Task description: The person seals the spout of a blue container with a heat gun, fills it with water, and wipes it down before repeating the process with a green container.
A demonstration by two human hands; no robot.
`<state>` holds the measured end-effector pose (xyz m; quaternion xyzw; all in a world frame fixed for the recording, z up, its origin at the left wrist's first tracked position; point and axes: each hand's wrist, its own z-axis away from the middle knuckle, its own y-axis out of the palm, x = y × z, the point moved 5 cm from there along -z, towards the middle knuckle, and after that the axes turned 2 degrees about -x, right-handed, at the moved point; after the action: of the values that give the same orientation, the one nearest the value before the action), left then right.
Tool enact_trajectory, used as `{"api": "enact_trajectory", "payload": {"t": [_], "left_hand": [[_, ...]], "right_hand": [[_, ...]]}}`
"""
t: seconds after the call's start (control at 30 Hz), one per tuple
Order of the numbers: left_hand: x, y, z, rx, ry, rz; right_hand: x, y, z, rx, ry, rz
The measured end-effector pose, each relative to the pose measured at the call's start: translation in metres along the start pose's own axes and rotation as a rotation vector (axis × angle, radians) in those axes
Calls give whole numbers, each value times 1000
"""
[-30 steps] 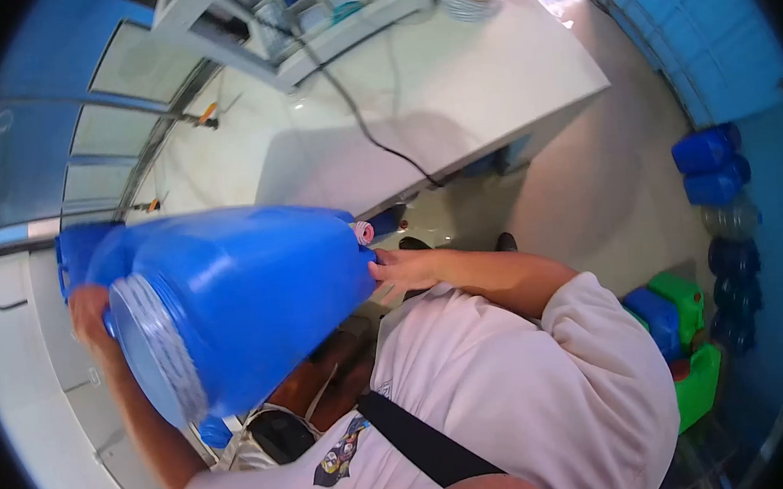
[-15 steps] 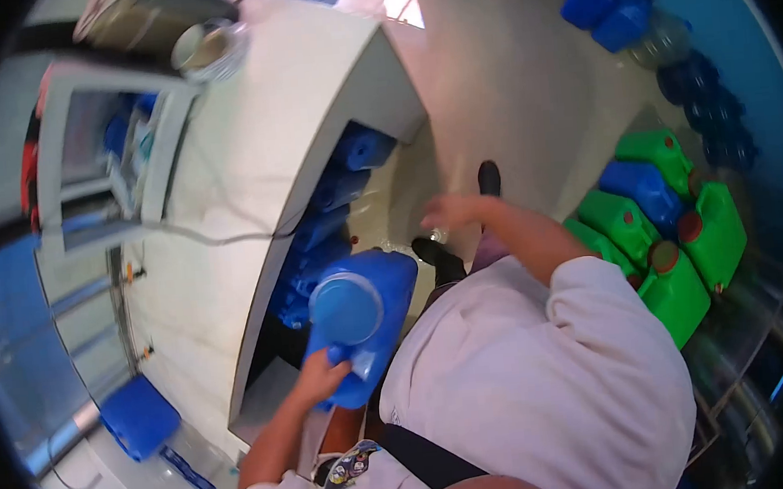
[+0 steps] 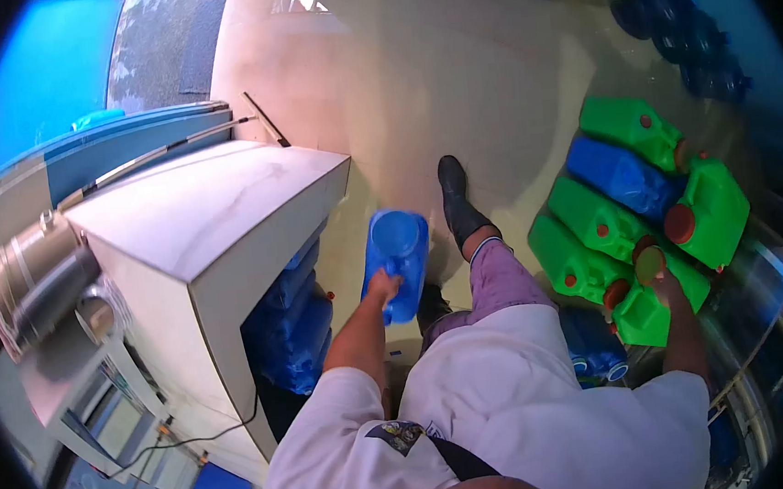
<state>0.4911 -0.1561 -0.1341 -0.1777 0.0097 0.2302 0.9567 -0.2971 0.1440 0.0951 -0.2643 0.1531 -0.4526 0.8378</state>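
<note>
My left hand (image 3: 384,286) is closed around the handle of a blue jug (image 3: 410,252) with a round light-blue lid, held above the floor beside my leg. On my right, my right hand (image 3: 665,289) is at the top of a green jug (image 3: 641,321), just below its brown-red cap (image 3: 648,259). The fingers seem closed at the jug's handle, though they are partly hidden. Around it stand more green jugs (image 3: 596,219) with red caps and a blue jug (image 3: 623,176).
A white counter (image 3: 214,203) rises on the left, with several blue jugs (image 3: 287,322) in its opening. A squeegee (image 3: 267,121) leans at its far end. Dark blue bottles (image 3: 688,42) line the right wall. Two blue containers (image 3: 592,344) stand by my right hip.
The view has turned and shifted. My right hand has swung from in front of me to the green jug on the right. The blue jug in my left hand has moved forward, away from my body.
</note>
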Motion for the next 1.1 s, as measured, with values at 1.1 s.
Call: {"api": "enact_trajectory", "payload": {"t": [1.1], "left_hand": [[-425,-288,100,347,558,-816]], "right_hand": [[307,252,183,-460,290,-1011]]}}
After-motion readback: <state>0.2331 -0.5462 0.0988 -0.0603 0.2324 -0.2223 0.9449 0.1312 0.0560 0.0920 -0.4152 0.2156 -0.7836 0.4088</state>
